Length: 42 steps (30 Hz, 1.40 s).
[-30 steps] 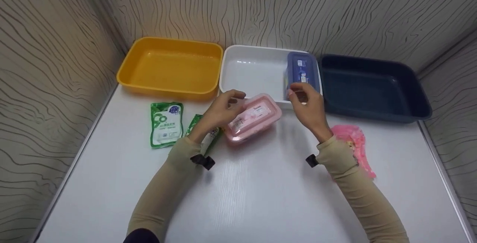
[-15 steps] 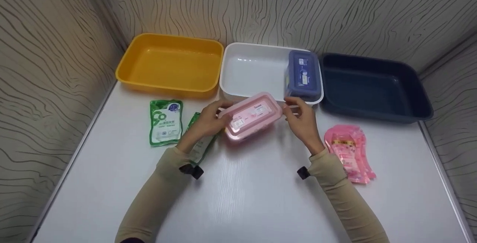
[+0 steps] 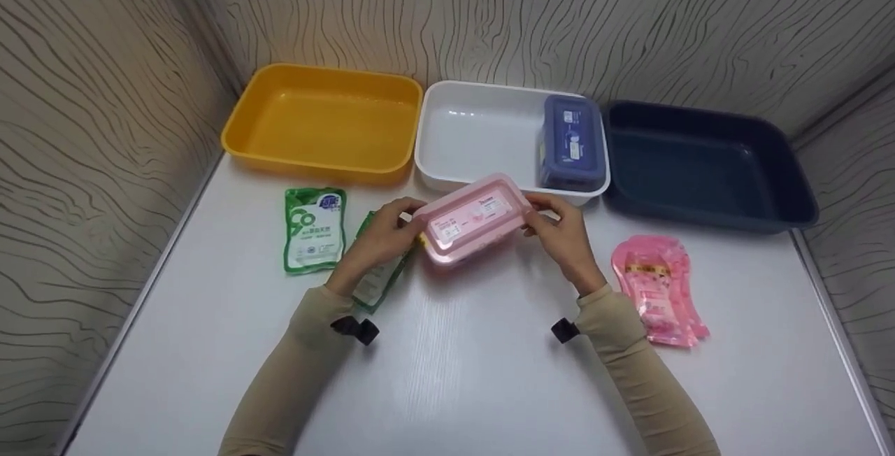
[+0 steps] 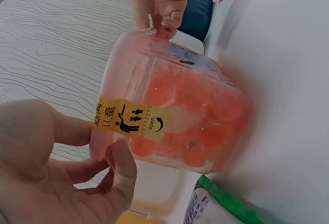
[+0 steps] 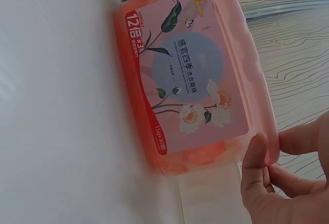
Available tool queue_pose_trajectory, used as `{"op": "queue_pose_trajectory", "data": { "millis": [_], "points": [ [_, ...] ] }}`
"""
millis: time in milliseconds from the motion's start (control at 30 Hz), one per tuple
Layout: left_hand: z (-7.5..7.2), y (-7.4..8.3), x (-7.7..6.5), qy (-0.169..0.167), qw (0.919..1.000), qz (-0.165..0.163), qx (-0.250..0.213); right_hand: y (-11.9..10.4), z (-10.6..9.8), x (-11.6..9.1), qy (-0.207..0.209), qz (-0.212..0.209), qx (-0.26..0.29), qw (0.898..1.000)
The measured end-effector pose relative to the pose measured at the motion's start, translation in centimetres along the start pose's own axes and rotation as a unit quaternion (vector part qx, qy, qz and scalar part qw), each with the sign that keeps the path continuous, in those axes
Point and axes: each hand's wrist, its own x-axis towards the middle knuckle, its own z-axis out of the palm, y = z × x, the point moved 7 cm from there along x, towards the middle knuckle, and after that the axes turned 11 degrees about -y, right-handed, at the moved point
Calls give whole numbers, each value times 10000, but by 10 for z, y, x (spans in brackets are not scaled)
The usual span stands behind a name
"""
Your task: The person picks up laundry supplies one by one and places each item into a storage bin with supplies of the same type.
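A pink lidded box of laundry pods point(image 3: 475, 222) stands on the table in front of the white tray point(image 3: 482, 131). Red-orange pods show through its clear side in the left wrist view, below a yellow "open" sticker point(image 4: 128, 118). My left hand point(image 3: 381, 236) pinches the lid's rim at the left end. At the opposite end my right hand point(image 3: 563, 236) grips the rim between thumb and fingers. In the right wrist view the box's flowered front label point(image 5: 195, 75) faces the camera. Inside the white tray, at its right side, sits a blue lidded box point(image 3: 573, 141).
A yellow tray point(image 3: 321, 124) is left of the white one, a dark blue tray point(image 3: 706, 166) right of it. One green-and-white pouch point(image 3: 314, 231) lies at the left; another point(image 3: 377, 281) is partly under my left hand. Pink pouches point(image 3: 657, 288) lie at the right.
My right hand has come away from the blue box in the white tray to the pink box's right end. My left hand has shifted slightly left and now pinches the rim.
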Motion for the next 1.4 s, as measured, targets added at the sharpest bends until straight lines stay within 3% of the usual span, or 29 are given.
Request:
{"op": "queue_pose_trajectory", "data": {
  "millis": [267,467,600,767,933,1167,1400],
  "points": [
    [-4,1,6,-114,9999,103,-79,11,8,-7,4,451,613,9971],
    [-4,9,18,-310,9983,463,-160,18,25,-19,240,744,1739,9817],
    [-1,16,27,-423,9975,545,-177,21,40,-27,225,774,2079,9748],
    [1,27,36,-475,9969,627,9,21,59,-34,-55,824,2075,9747],
    [3,32,39,-480,9968,628,129,17,65,-37,-48,765,2093,9748],
    [3,38,38,-370,9934,1076,123,11,63,-37,-112,650,1954,9785],
    [2,37,34,-408,9955,851,1,4,57,-34,-141,682,1781,9815]
  ]
}}
